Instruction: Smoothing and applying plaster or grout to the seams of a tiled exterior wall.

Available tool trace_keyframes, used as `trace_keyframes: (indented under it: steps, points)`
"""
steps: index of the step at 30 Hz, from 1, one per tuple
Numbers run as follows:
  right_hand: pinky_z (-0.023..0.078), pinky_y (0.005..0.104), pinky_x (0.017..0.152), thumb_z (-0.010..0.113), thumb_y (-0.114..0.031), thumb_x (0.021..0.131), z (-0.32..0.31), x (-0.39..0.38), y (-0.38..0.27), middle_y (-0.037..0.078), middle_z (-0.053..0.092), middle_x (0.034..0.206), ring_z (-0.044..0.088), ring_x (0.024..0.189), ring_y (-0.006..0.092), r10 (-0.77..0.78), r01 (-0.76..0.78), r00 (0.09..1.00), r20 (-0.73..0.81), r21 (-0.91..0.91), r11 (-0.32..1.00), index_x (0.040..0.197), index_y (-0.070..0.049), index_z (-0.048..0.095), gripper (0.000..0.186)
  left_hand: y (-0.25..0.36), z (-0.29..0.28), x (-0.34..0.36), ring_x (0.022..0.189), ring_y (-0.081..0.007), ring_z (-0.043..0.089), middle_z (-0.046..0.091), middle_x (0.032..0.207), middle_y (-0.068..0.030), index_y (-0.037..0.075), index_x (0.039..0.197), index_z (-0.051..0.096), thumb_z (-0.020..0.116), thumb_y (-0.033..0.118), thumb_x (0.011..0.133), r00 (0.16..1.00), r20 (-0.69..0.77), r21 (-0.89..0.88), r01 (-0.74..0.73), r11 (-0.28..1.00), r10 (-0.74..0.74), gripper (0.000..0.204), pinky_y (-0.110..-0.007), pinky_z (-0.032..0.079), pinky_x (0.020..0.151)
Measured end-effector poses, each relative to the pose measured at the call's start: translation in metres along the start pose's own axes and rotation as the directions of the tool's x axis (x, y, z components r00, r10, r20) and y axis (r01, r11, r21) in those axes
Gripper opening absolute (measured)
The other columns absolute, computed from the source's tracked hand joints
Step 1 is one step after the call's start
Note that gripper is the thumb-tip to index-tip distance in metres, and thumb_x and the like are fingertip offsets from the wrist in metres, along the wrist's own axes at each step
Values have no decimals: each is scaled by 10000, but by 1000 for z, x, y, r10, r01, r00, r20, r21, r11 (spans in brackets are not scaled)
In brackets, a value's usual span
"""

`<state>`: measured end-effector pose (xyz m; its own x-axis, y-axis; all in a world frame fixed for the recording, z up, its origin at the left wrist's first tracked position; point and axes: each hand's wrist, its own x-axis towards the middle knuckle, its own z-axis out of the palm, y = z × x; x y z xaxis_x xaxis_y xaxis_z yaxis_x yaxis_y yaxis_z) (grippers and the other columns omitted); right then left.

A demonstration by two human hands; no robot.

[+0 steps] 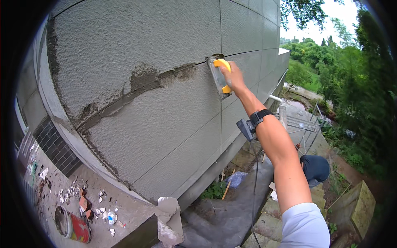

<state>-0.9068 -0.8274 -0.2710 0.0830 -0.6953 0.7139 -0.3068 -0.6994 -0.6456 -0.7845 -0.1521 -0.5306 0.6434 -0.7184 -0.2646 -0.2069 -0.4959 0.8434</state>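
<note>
My right hand (235,78) is wrapped round the yellow handle of a plastering trowel (222,63). Its flat rectangular plate stands close against the grey textured wall (173,111), where two grooves meet; I cannot tell whether the whole face touches. A dab of wet mortar (218,56) shows at the plate's upper edge. Left of the trowel, darker mortar (142,82) lies along and above the horizontal groove, down to the wall's left corner. A black strap with a grey device (249,127) sits on my right forearm. My left hand is out of the picture.
Far below, a red bucket (78,228) stands among rubble on a concrete ledge. A pale, mortar-smeared slab (169,219) juts up at the bottom. Beneath my arm, a person in dark clothing (315,168) bends near a metal frame (308,128). A cable (254,186) hangs down.
</note>
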Motion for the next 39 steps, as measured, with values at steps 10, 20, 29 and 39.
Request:
trace_keyframes:
  steps: [10, 20, 29, 39]
  points:
    - [466, 527, 831, 563, -358, 945, 20, -31, -37, 277, 648, 1038, 614, 992, 477, 10, -5, 994, 108, -38, 999, 1189, -51, 454, 407, -17, 0, -18, 649, -143, 536, 600, 748, -69, 21, 1016, 610, 673, 184, 875, 984, -104, 80, -136, 988, 144, 224, -325, 450, 580]
    - [484, 496, 755, 596, -270, 906, -8, -43, -3, 238, 635, 849, 625, 811, 415, -27, 49, 982, 187, -116, 992, 1144, -12, 447, 381, 2, 2, -19, 852, -188, 592, 661, 954, -91, 3, 1146, 616, 650, 171, 889, 999, -43, -16, -19, 1000, 18, 309, -350, 488, 768]
    - [475, 294, 533, 499, -142, 959, -61, 57, 58, 63, 550, 777, 523, 566, 144, 544, -550, 819, 184, 522, 652, 1004, 36, 553, 192, -1, -12, -11, 866, -211, 592, 656, 948, -131, -27, 1124, 606, 648, 172, 886, 999, 21, -43, -39, 998, 40, 313, -365, 484, 784]
    - [460, 223, 497, 394, -126, 995, -28, 61, -3, 69, 542, 777, 493, 529, 111, 557, -609, 788, 261, 462, 645, 1104, 73, 481, 243, -38, -39, -15, 890, -273, 570, 647, 999, -178, -61, 1123, 575, 689, 221, 868, 998, -51, -29, 44, 999, -45, 397, -415, 461, 812]
